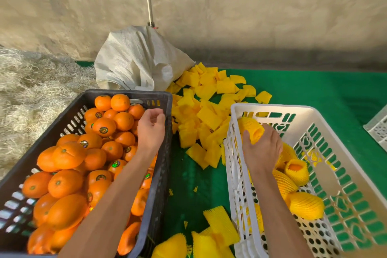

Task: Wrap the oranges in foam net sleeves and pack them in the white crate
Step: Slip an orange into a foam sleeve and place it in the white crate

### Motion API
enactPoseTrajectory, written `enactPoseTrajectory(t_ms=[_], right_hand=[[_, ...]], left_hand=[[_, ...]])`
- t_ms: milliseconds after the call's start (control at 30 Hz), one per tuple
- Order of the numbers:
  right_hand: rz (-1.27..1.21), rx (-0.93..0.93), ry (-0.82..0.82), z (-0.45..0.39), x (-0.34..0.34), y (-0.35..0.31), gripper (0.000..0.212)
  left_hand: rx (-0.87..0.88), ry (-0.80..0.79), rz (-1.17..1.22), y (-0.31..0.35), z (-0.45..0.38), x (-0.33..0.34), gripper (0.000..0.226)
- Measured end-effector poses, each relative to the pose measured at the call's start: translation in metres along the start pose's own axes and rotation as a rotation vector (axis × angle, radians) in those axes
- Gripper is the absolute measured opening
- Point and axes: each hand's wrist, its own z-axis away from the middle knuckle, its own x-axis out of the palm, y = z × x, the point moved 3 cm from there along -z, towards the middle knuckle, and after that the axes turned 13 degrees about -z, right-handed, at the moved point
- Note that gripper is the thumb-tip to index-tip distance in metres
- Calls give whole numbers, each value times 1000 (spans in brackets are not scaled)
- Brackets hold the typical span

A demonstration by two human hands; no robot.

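Your right hand (262,148) gripped a sleeved orange (252,130) inside the white crate (270,111), which held only a few; your left hand (151,130) hung loose, holding nothing, over the black crate (117,93), full of bare oranges (67,182).

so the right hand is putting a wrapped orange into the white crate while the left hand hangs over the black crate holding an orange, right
Not quite. The head view shows the left hand holds nothing: its fingers are loosely curled and empty above the black crate. The rest stands: the right hand is putting a wrapped orange into the white crate.
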Motion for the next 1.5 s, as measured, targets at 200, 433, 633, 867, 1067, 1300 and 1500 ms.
enactPoseTrajectory(t_ms=[200, 433, 633, 867, 1067, 1300, 1500], right_hand=[[63, -404, -389, 19, 29, -25, 25], [221, -468, -674, 39, 41, -33, 18], [358, -174, -1241, 78, 64, -18, 35], [1101, -156, -1647, 112, 65, 2, 81], [1189, -328, -1655, 129, 78, 17, 75], [1146, -341, -1661, 133, 87, 30, 52], [1127, -323, -1679, 131, 89, 31, 48]], left_hand=[[-122, -489, -825, -61, -8, -15, 43], [-51, -729, -998, -52, -4, -18, 50], [-82, -871, -1068, -49, 5, -24, 59], [-15, -664, -1027, -42, -2, -32, 46], [-6, -258, -924, -32, -6, -36, 51], [109, 65, -487, -10, 1, -40, 77], [254, -3, -395, 18, 25, -18, 75]])
